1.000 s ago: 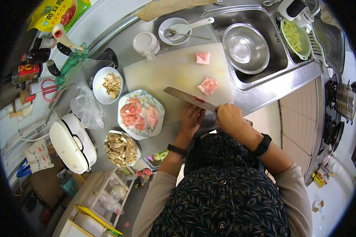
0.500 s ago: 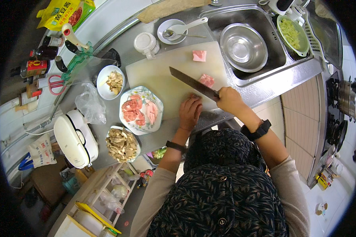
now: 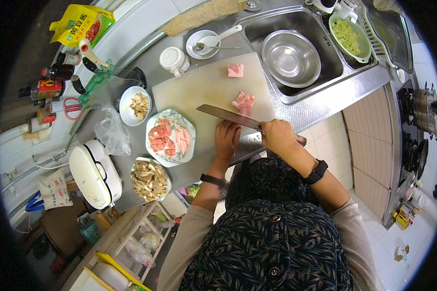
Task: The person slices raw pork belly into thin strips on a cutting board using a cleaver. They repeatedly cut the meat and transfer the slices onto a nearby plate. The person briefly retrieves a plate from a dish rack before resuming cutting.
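Observation:
My right hand (image 3: 278, 136) grips the handle of a long kitchen knife (image 3: 226, 114). Its blade points left across the near part of the white cutting board (image 3: 194, 85). My left hand (image 3: 226, 140) is at the board's near edge, just on my side of the blade, with fingers bent and drawn together. Whatever lies under those fingertips is mostly hidden. Beyond the blade lies a piece of raw pink meat (image 3: 243, 101), and a smaller meat piece (image 3: 235, 71) sits farther back. Left of the board, a flowered plate (image 3: 183, 156) holds cut meat in separate piles.
Left stand a bowl of pale chopped pieces (image 3: 140, 105), mushrooms (image 3: 149, 178), a plastic bag (image 3: 114, 131) and a white appliance (image 3: 94, 174). A lidded jar (image 3: 174, 59) and a bowl with spoons (image 3: 203, 39) are behind. A steel basin (image 3: 291, 58) sits in the sink at right.
The knife has come nearer to me, and its blade now lies more level across the board. My left hand has shifted slightly left. The whole view has moved a little.

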Tool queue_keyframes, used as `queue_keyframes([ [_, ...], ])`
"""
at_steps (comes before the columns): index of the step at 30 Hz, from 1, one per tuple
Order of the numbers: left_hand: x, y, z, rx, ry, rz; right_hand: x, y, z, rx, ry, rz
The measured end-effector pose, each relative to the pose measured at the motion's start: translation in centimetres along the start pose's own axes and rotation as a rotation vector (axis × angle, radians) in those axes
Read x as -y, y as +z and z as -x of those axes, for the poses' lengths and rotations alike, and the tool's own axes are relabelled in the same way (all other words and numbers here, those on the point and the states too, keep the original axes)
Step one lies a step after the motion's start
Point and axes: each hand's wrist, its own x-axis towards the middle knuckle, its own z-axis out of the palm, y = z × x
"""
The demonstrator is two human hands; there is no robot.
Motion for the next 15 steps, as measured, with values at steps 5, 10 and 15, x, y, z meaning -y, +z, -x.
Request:
queue_keyframes([
  [5, -0.1, -0.3, 0.3, 0.003, 0.008, 0.012, -0.1, -1.2, 1.8, -0.033, -0.020, -0.010],
  [10, -0.1, -0.4, 0.0, 0.046, 0.030, -0.044, -0.2, -3.4, 4.8, -0.002, -0.020, 0.000],
  [15, -0.3, -0.3, 0.0, -0.013, 0.011, 0.037, -0.3, -4.1, 6.1, 0.087, 0.033, 0.060],
])
